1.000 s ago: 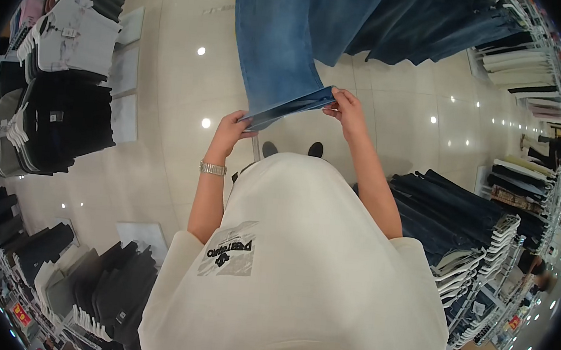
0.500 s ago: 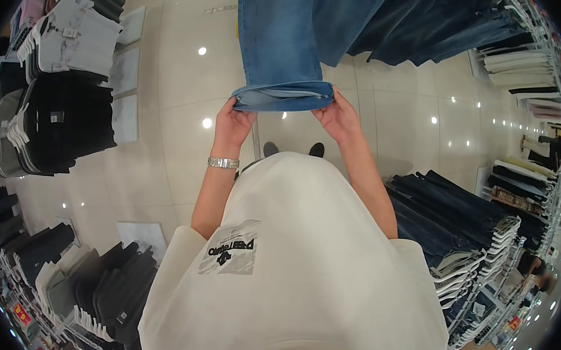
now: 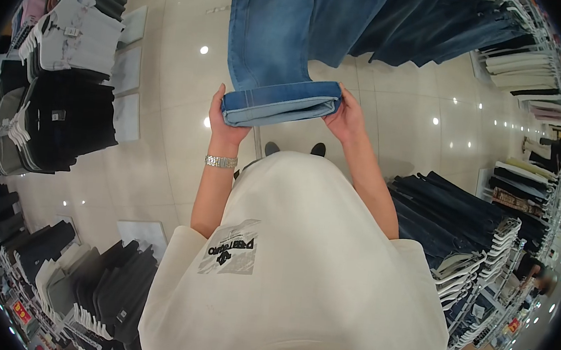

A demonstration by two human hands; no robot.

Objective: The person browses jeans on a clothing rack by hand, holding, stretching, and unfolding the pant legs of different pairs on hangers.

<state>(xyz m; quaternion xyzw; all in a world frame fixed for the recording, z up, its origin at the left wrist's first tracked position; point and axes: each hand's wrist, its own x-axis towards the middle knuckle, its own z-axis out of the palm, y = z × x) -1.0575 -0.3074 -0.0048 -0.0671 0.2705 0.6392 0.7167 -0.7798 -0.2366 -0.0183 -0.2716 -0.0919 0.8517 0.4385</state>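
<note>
A pair of blue jeans (image 3: 273, 34) hangs down in front of me from the top of the view. Its lower end is turned up into a wide cuff (image 3: 287, 103), with paler inner cloth showing along the edge nearest me. My left hand (image 3: 229, 118) grips the cuff's left end, thumb pointing up along the side. At the right end, my right hand (image 3: 346, 116) holds the cuff with its fingertips on the cloth. Part of the fingers of both hands lies hidden behind the denim.
More jeans (image 3: 433, 28) hang beside this pair, to the right. Dark jeans (image 3: 444, 209) on white hangers stand at my right side. Racks with white tops (image 3: 76, 34) and black garments (image 3: 65, 123) line the left. Shiny tiled floor (image 3: 162, 158) lies below.
The cuff has tilted and come slightly nearer to me, showing more of its outer face and pale lining. My left hand has moved a little left and its thumb now points up.
</note>
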